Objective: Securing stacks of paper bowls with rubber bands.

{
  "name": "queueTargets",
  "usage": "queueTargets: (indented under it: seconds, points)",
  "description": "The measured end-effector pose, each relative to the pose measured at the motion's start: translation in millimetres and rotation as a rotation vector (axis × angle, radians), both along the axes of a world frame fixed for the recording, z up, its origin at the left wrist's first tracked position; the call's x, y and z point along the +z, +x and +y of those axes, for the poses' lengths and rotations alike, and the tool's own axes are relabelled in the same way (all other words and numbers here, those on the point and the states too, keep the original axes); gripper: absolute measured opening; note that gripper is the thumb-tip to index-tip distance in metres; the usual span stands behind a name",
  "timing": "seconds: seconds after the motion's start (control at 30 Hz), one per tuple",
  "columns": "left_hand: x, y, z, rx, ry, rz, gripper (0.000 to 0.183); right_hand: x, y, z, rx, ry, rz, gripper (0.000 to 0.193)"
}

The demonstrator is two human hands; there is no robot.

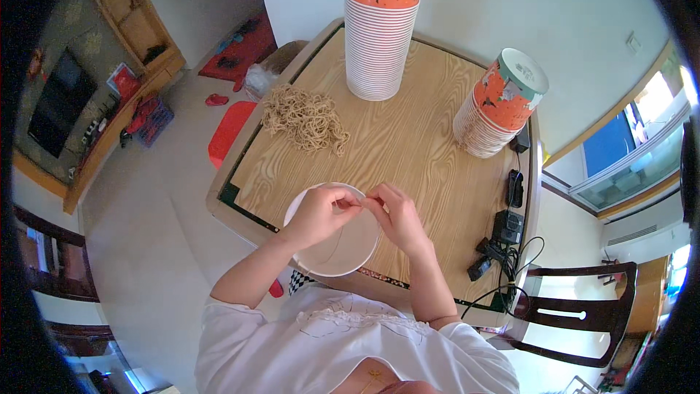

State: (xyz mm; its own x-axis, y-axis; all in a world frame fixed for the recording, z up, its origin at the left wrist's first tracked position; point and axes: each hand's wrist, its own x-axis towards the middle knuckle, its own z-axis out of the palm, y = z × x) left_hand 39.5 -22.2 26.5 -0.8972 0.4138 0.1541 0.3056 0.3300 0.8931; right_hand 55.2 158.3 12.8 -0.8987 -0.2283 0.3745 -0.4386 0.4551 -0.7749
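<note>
Both hands meet over the mouth of a white paper bucket (pixel 353 250) near the table's front edge. My left hand (pixel 321 213) is closed, its thumb and fingertips pinched together above the bucket's middle. Just beside it, my right hand (pixel 394 217) pinches too, its fingertips almost touching the left ones. What they hold, if anything, is too small to make out. A thin line runs down inside the bucket below the fingers. Beyond the left hand lies a loose, tangled heap of tan twine (pixel 302 121).
A tall stack of paper buckets (pixel 378 47), orange at the top, stands at the back of the wood-grain table (pixel 408 142). A shorter stack (pixel 503 102) is at the right. Black adapters and cables (pixel 507 228) lie along the right edge, near a dark chair (pixel 572 314). A red stool (pixel 230 131) stands left.
</note>
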Motion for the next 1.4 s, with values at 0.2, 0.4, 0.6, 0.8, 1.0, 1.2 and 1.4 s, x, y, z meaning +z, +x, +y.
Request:
queueTargets:
  seconds: [0.2,0.4,0.6,0.8,1.0,1.2,1.4]
  points:
    - [-2.4,-2.1,4.0,0.078,-0.284,0.080,0.011,-19.1,-10.1,6.2,-0.148,-0.144,-0.136,0.013]
    - [-12.7,-6.4,3.9,0.098,-0.459,0.149,0.011,-24.9,-14.4,8.8,-0.093,-0.069,-0.162,0.011]
    - [-14.6,-8.1,6.2,0.105,-0.510,0.155,0.011,-27.1,-14.6,8.4,-0.063,-0.018,-0.159,0.012]
    - [-15.0,-8.4,6.9,0.101,-0.497,0.153,0.011,-26.7,-16.0,8.7,-0.035,-0.051,-0.210,0.011]
    - [-16.1,-9.9,8.2,0.102,-0.490,0.152,0.011,-34.3,-19.5,9.3,0.037,-0.058,-0.221,0.019]
    - [-18.2,-10.0,8.8,0.116,-0.458,0.157,0.009,-37.7,-23.1,7.7,0.069,-0.125,-0.250,0.017]
    - [-17.4,-10.7,9.8,0.128,-0.452,0.161,0.009,-43.9,-28.3,10.0,0.101,-0.129,-0.240,0.016]
